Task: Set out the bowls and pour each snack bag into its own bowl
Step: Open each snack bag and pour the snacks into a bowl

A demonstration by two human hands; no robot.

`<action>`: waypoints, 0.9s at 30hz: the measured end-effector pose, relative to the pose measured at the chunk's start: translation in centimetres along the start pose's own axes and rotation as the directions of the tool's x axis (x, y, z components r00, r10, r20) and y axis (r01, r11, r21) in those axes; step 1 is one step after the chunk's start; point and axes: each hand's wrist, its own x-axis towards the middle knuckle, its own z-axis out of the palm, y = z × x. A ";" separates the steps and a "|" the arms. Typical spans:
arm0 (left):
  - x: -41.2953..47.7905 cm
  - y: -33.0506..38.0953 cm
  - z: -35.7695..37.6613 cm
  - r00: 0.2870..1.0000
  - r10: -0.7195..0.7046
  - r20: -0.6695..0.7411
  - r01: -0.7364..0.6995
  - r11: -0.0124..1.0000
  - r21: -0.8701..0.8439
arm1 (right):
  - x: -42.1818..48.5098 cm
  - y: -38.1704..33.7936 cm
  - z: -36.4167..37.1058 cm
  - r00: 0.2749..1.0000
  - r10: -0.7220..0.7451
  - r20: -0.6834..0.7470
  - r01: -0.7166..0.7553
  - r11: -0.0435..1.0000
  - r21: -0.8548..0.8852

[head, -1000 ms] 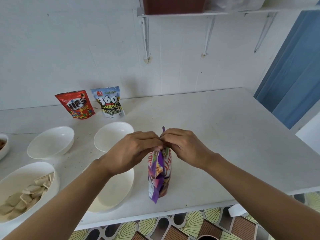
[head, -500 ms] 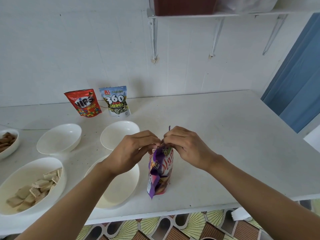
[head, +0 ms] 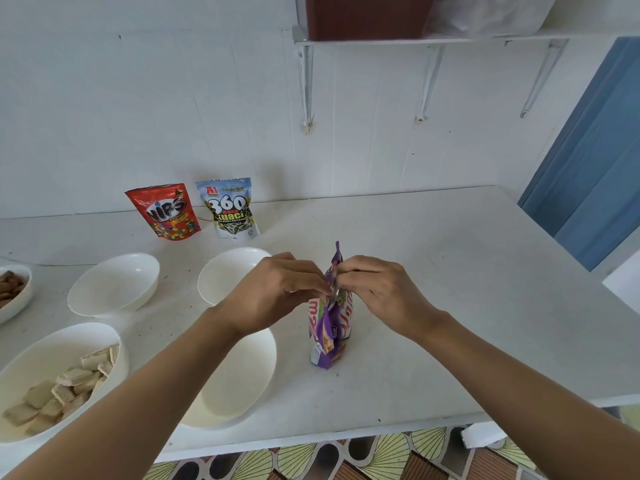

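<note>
A purple snack bag (head: 328,336) stands upright on the white table (head: 450,306). My left hand (head: 277,292) and my right hand (head: 377,289) both pinch its top edge, one on each side. The top seam looks partly torn, with a strip sticking up. An empty white bowl (head: 242,379) sits just left of the bag, partly under my left forearm. Two more empty bowls stand behind: a bowl (head: 114,284) at the left and a bowl (head: 228,271) in the middle. A red Nips bag (head: 164,211) and a blue-white 360 Kuaci bag (head: 233,209) stand by the wall.
At the left front a white bowl (head: 52,355) holds pale wafer pieces. Another bowl (head: 14,292) with brown snacks is cut off at the far left edge. A wall shelf (head: 415,39) hangs above the table. The table's front edge runs below my arms, with patterned floor beneath.
My hands have pulled the bag's top apart a little, and a strip of the seam now stands up higher. The camera has shifted slightly; the bag stays upright in the same place.
</note>
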 end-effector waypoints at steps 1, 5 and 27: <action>0.2 -0.1 0.0 1.000 0.012 0.009 -0.012 1.000 0.021 | 0.0 0.1 0.0 1.000 0.004 0.007 -0.004 1.000 0.000; 0.3 -0.3 0.5 1.000 0.011 -0.001 -0.011 0.999 0.043 | -0.3 0.3 -0.3 0.999 0.015 0.039 -0.014 0.999 -0.029; -0.6 0.6 -0.7 0.993 -0.048 0.112 0.061 0.992 -0.112 | -0.3 0.2 -0.8 0.978 0.089 0.188 -0.096 0.995 0.025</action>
